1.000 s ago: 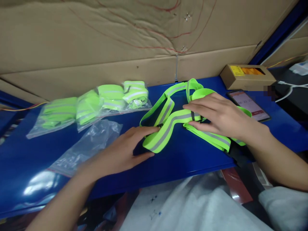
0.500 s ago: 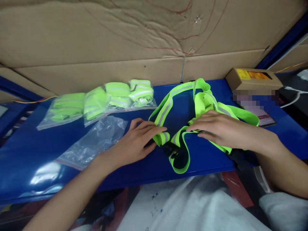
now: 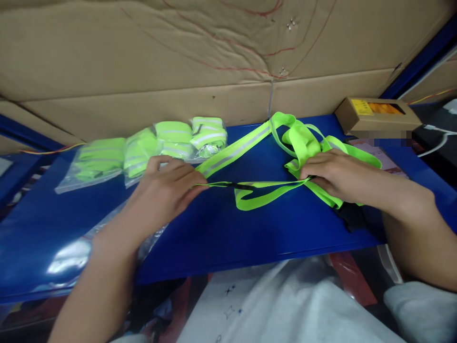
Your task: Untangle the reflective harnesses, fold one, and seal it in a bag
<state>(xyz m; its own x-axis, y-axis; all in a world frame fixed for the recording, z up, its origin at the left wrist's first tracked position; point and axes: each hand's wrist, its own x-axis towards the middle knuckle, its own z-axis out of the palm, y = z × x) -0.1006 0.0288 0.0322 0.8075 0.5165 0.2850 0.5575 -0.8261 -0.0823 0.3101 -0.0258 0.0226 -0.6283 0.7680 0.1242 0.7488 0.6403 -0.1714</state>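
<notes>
A neon-green strap with a silver stripe (image 3: pixel 239 150) lies in loops on the blue table (image 3: pixel 214 238). My left hand (image 3: pixel 174 181) pinches one part of it at the left. My right hand (image 3: pixel 330 174) is closed on another part beside the bunched loops at the right. Between both hands a length of strap is stretched nearly straight, with a black buckle (image 3: pixel 241 186) in it and a loop hanging below. A black piece (image 3: pixel 352 216) lies under my right wrist.
Several bagged green straps (image 3: pixel 173 138) line the back left. An empty clear bag (image 3: pixel 152 243) lies partly under my left forearm. A cardboard box (image 3: pixel 378 116) and a partly blurred flat item (image 3: pixel 389 159) are at the right. A cardboard wall (image 3: pixel 143 57) stands behind.
My left hand has moved left and up, pulling the strap out, and my right hand has shifted slightly right. The buckle part, earlier slack on the table, is now stretched between them.
</notes>
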